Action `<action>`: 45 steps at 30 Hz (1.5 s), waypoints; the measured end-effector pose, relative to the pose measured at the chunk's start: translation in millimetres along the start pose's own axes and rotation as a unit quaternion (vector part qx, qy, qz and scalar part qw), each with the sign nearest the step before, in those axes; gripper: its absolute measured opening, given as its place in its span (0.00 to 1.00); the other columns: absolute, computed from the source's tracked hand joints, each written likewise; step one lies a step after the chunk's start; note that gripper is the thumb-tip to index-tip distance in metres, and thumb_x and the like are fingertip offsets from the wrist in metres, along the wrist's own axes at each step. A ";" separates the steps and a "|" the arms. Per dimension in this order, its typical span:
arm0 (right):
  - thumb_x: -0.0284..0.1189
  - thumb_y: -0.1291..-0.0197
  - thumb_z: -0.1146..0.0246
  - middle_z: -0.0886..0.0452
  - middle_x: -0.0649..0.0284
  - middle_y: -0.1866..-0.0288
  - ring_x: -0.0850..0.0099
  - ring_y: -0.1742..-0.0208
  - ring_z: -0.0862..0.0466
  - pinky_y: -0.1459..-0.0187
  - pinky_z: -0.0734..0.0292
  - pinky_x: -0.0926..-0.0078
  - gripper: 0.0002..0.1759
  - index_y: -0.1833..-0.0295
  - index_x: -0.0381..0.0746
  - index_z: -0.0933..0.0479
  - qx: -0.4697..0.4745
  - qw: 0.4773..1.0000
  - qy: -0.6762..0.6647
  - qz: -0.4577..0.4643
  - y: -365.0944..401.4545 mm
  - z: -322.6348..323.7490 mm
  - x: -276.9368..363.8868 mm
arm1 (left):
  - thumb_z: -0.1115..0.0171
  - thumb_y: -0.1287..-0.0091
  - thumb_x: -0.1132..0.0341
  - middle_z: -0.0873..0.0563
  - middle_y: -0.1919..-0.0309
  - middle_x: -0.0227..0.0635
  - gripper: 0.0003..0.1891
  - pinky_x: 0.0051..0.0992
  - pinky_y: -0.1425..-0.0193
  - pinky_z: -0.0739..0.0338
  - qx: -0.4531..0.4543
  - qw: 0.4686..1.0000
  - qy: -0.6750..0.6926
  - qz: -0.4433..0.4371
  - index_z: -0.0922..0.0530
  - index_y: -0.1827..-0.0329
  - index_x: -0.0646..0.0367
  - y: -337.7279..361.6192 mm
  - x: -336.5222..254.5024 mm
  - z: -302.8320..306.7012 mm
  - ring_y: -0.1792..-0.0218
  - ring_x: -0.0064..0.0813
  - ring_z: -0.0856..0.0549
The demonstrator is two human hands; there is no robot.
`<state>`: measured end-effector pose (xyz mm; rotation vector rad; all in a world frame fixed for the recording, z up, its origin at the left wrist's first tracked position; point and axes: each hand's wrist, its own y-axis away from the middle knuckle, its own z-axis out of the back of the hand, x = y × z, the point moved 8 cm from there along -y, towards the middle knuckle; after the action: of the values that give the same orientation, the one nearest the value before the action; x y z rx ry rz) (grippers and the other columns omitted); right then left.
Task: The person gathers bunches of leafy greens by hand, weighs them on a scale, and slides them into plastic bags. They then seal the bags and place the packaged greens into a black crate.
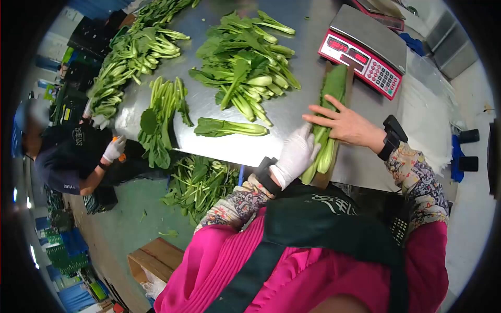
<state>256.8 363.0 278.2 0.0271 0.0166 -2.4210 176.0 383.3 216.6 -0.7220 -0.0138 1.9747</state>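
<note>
A bunch of leafy green vegetables lies lengthwise on a narrow brown board near the table's front edge. My left hand, in a white glove, rests against the left side of the bunch with its fingers bent around the stalks. Bare and with fingers spread, my right hand lies over the bunch from the right. One small bunch lies to the left of my gloved hand. Beyond it is a large pile of greens.
A red and silver scale stands behind the board. More greens lie at the table's left, with others below the edge. A co-worker stands at the left, and a cardboard box is on the floor.
</note>
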 end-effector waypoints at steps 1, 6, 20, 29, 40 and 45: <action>0.29 0.61 0.37 0.34 0.63 0.30 0.63 0.28 0.38 0.27 0.53 0.48 0.02 0.80 0.43 0.20 -0.007 1.000 0.003 0.002 -6.1 -7.8 -3.8 | 0.41 0.36 0.59 0.28 0.44 0.64 0.21 0.40 0.46 0.26 0.013 0.999 -0.002 -0.052 0.24 0.56 0.74 1.7 -9.4 1.9 0.50 0.55 0.22; 0.30 0.66 0.35 0.23 0.57 0.51 0.64 0.42 0.27 0.28 0.48 0.51 0.04 0.79 0.43 0.18 0.009 0.999 -0.009 0.053 -9.6 -10.9 -0.3 | 0.37 0.37 0.55 0.17 0.55 0.52 0.21 0.35 0.50 0.22 0.101 0.941 0.313 0.082 0.18 0.58 0.70 -8.2 8.4 32.2 0.59 0.43 0.16; 0.45 0.57 0.27 0.21 0.53 0.61 0.56 0.59 0.22 0.56 0.27 0.64 0.25 0.64 0.33 0.19 -0.220 0.650 -0.178 -0.705 269.7 23.8 139.5 | 0.37 0.35 0.63 0.14 0.60 0.37 0.13 0.21 0.51 0.25 0.037 0.904 0.425 0.038 0.18 0.54 0.64 -138.3 -39.1 -37.5 0.58 0.23 0.17; 0.34 0.58 0.26 0.21 0.53 0.65 0.59 0.62 0.20 0.59 0.27 0.68 0.20 0.66 0.30 0.22 -0.305 0.396 -0.249 -0.830 347.4 -11.7 262.7 | 0.32 0.46 0.61 0.15 0.62 0.38 0.13 0.30 0.53 0.23 0.209 0.912 0.170 -0.308 0.17 0.60 0.56 -153.4 -222.1 -223.7 0.61 0.37 0.16; 0.39 0.58 0.27 0.22 0.56 0.60 0.56 0.59 0.25 0.57 0.30 0.63 0.19 0.70 0.35 0.22 -0.302 0.495 -0.112 -0.807 372.0 7.5 208.1 | 0.40 0.37 0.64 0.17 0.65 0.42 0.09 0.35 0.53 0.26 0.388 0.855 0.232 -0.253 0.21 0.64 0.61 -153.2 -236.1 -245.2 0.60 0.42 0.18; 0.42 0.58 0.28 0.22 0.57 0.58 0.59 0.57 0.25 0.55 0.33 0.64 0.18 0.70 0.37 0.20 -0.263 0.531 -0.039 -0.804 369.5 -9.1 175.3 | 0.41 0.33 0.68 0.16 0.58 0.38 0.05 0.26 0.51 0.26 0.231 0.881 0.374 -0.176 0.22 0.61 0.61 -148.3 -276.3 -144.6 0.57 0.27 0.19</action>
<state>369.0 -30.1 263.2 -0.6759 1.2832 -4.0867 457.6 192.5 275.6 -1.0256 0.7195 1.1821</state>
